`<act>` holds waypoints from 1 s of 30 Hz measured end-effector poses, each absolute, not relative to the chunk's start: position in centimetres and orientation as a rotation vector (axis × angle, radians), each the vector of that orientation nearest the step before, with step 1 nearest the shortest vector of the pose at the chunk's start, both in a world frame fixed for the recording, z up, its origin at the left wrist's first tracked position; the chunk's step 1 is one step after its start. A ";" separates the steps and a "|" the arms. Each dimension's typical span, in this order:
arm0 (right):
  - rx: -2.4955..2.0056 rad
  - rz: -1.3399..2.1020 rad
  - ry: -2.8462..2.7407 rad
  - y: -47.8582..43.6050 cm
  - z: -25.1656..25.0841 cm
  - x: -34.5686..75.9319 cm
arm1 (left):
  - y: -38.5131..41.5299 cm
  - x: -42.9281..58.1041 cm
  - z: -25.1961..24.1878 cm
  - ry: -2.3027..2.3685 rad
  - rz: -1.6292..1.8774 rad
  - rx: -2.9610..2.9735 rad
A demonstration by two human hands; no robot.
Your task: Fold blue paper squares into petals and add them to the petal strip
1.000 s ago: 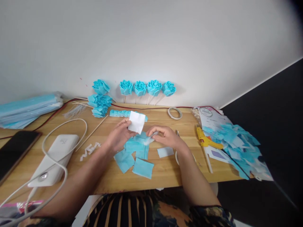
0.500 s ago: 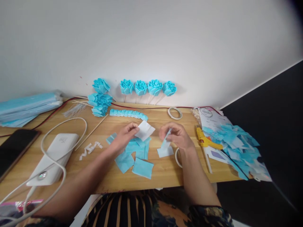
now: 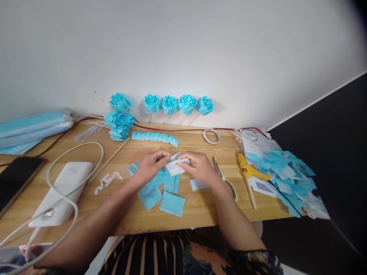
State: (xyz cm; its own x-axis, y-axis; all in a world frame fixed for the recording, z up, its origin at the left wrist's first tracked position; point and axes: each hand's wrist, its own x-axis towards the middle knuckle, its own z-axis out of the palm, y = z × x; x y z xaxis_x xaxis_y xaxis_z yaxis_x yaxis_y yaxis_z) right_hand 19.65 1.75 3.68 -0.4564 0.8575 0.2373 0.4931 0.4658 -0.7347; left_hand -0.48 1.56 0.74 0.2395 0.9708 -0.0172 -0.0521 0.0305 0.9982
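Note:
Over the middle of the table, my left hand (image 3: 155, 164) pinches a thin pale square sheet (image 3: 175, 166) between thumb and fingertips. From the other side my right hand (image 3: 199, 166) is closed on pale sheet too, its thumb in front. The sheets overlap between the hands; whether the right hand holds a separate piece I cannot tell. Beneath and in front of the hands lie several loose light-blue squares (image 3: 172, 203). Below my right wrist is a pale piece (image 3: 198, 185), partly covered by it. Scissors (image 3: 222, 173) lie just right of that wrist.
Blue flowers on sticks (image 3: 187, 104) lean along the wall, with a row of folded blue pieces (image 3: 155, 137) before them. A tape roll (image 3: 211, 136), yellow glue gun (image 3: 252, 168) and blue scrap pile (image 3: 289, 173) are right. Left are a power bank (image 3: 64, 193), cable and phone (image 3: 20, 183).
My right hand has moved left with its folded blue piece and met the sheet in my left hand. The scissors, mostly hidden before, now show beside my right wrist.

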 end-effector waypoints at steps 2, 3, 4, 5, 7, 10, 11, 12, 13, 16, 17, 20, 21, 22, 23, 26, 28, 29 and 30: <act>-1.111 0.780 -2.138 1.8 3.6 19.7 | 1.5 -0.5 0.9 0.996 1.037 1.243; -1.115 0.780 -2.144 1.8 3.5 19.6 | 1.5 -0.5 0.9 0.991 1.035 1.239; -1.122 0.780 -2.145 1.8 3.5 19.6 | 1.5 -0.4 1.0 0.988 1.032 1.240; -1.129 0.779 -2.143 1.8 3.5 19.6 | 1.5 -0.4 1.0 0.988 1.027 1.247; -1.140 0.777 -2.130 1.8 3.4 19.5 | 1.4 -0.3 1.1 0.996 1.024 1.272; -1.158 0.780 -2.110 1.8 3.3 19.3 | 1.2 -0.2 1.3 1.016 1.012 1.293; -1.163 0.788 -2.107 1.8 3.3 19.3 | 1.1 -0.2 1.3 1.017 1.012 1.283; -1.166 0.800 -2.105 1.8 3.3 19.3 | 1.1 -0.1 1.3 1.014 1.012 1.265; -1.166 0.811 -2.099 1.8 3.2 19.2 | 1.1 0.0 1.3 1.004 1.015 1.238; -1.192 0.819 -2.070 1.8 3.2 19.1 | 1.0 0.2 1.0 0.951 1.020 1.141; -1.213 0.809 -2.061 1.8 3.1 19.0 | 1.0 0.3 0.9 0.942 1.022 1.113; -1.251 0.804 -2.041 1.7 3.0 18.9 | 1.1 0.3 0.8 0.967 1.060 1.050; -1.246 0.819 -2.034 1.7 3.0 18.8 | 1.2 0.3 0.8 0.986 1.083 1.032; -1.238 0.838 -2.027 1.8 2.9 18.8 | 1.2 0.2 0.8 1.004 1.105 1.015; -1.231 0.853 -2.024 1.9 2.8 18.9 | 1.3 0.1 0.8 1.021 1.127 1.000; -1.253 0.865 -2.047 2.3 2.7 19.5 | 1.6 -0.4 0.8 1.060 1.188 0.978; -1.265 0.859 -2.072 2.6 2.7 20.2 | 1.7 -0.6 0.8 1.085 1.221 0.992; -1.252 0.854 -2.080 2.7 2.8 20.6 | 1.8 -0.7 0.8 1.097 1.228 1.011; -1.220 0.854 -2.084 2.7 3.0 20.9 | 1.8 -0.7 0.9 1.109 1.225 1.041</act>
State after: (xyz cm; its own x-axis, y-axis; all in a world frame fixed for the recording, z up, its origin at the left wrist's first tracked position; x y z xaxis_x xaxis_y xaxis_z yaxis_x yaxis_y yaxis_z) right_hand 20.94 2.73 3.02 -0.4200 0.8943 0.1541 0.5288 0.3792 -0.7593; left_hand -0.71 1.79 0.89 0.0174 0.9975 -0.0680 -0.1669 0.0700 0.9835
